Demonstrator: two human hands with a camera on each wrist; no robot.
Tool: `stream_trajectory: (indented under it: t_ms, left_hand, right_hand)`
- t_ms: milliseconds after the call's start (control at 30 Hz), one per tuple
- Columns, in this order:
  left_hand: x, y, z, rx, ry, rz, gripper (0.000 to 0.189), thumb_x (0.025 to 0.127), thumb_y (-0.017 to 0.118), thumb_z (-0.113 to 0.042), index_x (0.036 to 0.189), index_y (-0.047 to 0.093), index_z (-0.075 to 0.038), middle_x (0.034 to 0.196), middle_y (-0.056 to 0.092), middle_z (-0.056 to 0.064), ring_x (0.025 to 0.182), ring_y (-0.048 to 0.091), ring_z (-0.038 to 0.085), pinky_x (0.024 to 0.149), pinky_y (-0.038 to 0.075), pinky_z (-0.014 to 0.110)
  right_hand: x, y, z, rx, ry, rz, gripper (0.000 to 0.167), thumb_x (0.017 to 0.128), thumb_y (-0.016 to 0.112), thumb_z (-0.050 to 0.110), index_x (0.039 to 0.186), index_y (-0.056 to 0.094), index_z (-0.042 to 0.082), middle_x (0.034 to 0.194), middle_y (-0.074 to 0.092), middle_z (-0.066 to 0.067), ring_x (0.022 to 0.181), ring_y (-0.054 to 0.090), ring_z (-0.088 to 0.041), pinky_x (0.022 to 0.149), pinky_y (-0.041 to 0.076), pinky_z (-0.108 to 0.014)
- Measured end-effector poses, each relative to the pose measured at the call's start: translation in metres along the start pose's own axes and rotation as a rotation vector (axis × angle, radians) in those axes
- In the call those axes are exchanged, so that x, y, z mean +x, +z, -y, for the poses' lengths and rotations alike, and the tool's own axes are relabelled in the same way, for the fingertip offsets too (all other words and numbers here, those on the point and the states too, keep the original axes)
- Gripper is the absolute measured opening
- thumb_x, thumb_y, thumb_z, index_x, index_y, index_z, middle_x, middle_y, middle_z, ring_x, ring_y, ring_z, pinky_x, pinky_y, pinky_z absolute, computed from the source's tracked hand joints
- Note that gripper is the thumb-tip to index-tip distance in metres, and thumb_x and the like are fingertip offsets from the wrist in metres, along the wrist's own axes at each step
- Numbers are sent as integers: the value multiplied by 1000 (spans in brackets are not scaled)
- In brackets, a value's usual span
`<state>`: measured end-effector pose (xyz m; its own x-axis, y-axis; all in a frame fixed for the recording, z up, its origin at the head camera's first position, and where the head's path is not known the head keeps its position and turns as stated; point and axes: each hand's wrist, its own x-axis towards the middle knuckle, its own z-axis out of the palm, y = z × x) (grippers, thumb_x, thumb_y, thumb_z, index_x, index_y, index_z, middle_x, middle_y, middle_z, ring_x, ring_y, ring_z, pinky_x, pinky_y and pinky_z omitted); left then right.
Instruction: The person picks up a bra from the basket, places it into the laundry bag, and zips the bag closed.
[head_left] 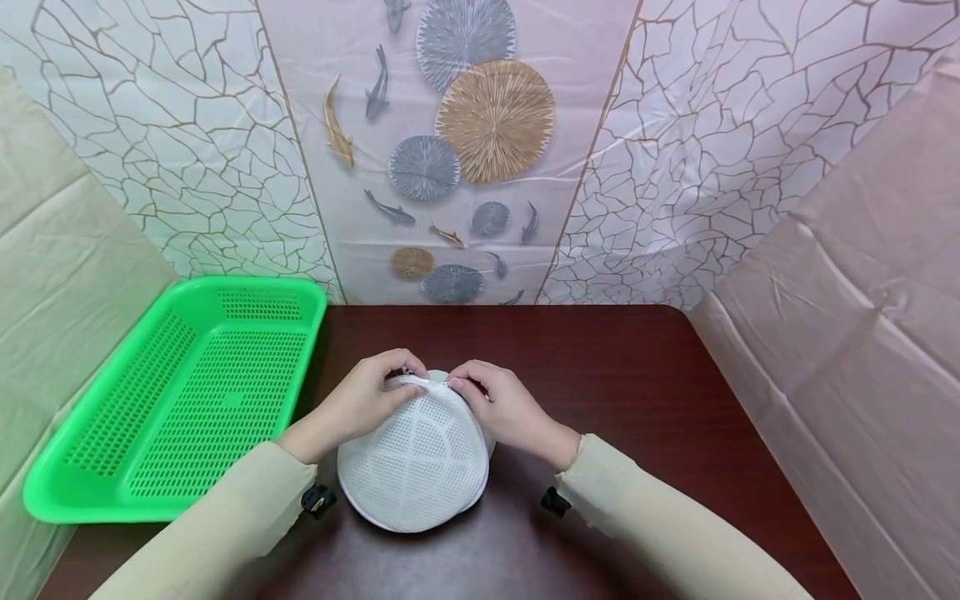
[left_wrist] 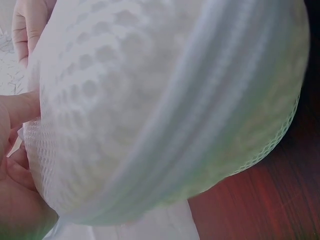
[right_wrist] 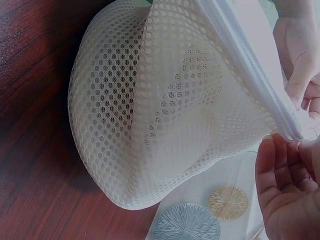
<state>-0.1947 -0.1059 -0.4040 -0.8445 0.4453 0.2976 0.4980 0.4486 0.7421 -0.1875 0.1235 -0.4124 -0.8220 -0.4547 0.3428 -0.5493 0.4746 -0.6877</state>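
Soft, rounded honeycomb-mesh bag [left_wrist: 125, 100] in left grip [head_left: 366, 400] and right grip [head_left: 512, 410].

White honeycomb-mesh bag [head_left: 412, 458], bright green basket [head_left: 56, 487], dark red-brown tabletop [head_left: 615, 358], cream sleeves [head_left: 660, 517], white wall covering [head_left: 720, 150] with brown crackle lines

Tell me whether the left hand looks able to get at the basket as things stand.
Probably yes: the basket stands close by, on the left, and nothing shows between it and the left hand. That hand pinches the bag, though, so it would likely have to let go first.
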Motion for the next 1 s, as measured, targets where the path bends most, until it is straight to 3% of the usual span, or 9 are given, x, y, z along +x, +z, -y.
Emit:
stream_trajectory:
  t_ms: [567,1000]
  left_hand:
    - [-1,-1,-1,14,-2,12,18,84,75,-9,93,63,-19,95,63,-5,89,58,12,80,50,33]
    - [-3,-5,7,-8,-39,1,18,85,75,-10,94,63,-20,94,63,-4,86,58,16,76,50,33]
  right_hand:
    - [-6,0,-6,-79,-41,-20,11,97,59,12,92,66,18,91,61,11,84,57,-5,75,48,-26]
    - [-9,-2,-9,-58,-34,12,11,97,58,9,91,64,15,83,61,-2,74,58,-10,67,49,-24]
